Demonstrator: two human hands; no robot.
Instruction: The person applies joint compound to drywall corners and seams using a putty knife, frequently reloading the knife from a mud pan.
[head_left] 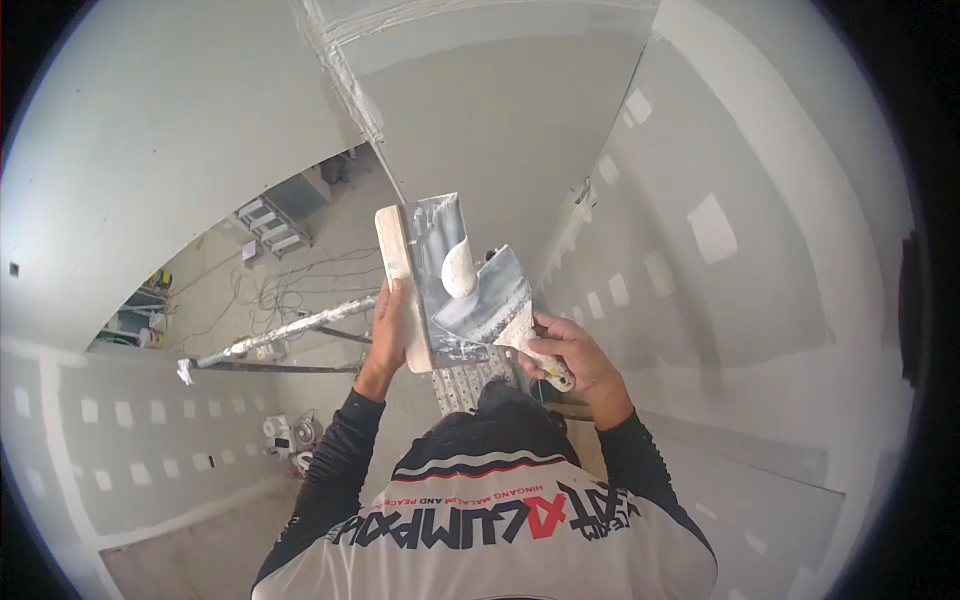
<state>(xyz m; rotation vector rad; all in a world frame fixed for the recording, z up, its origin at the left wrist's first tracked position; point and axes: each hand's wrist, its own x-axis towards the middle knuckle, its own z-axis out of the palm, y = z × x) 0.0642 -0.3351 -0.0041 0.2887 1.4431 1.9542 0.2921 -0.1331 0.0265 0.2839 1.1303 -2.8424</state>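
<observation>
Closed around the wooden handle [393,235] of a wide metal blade [432,225], the left hand [386,338] holds it near the middle of the frame; the fingers lie along the handle's left side, and how they wrap underneath is hidden. Just to the right, the right hand [582,362] has its thumb and fingers closed on the pale, smeared handle [550,373] of a scraper [492,298], whose blade points up and to the left. That blade overlaps the wide blade's lower right part; whether the two press together, I cannot tell. At the scraper's upper edge sits a rounded lump of white putty [459,270], and both blades carry white smears.

Below the tools, at lower centre, part of a plank with holes [456,388] shows beyond the person's dark-sleeved arms and white printed shirt [490,535]. A pole [290,330] slants across the left of centre, with loose cables [262,300] on the floor beyond. At right stands a grey wall [680,300] dotted with white patches.
</observation>
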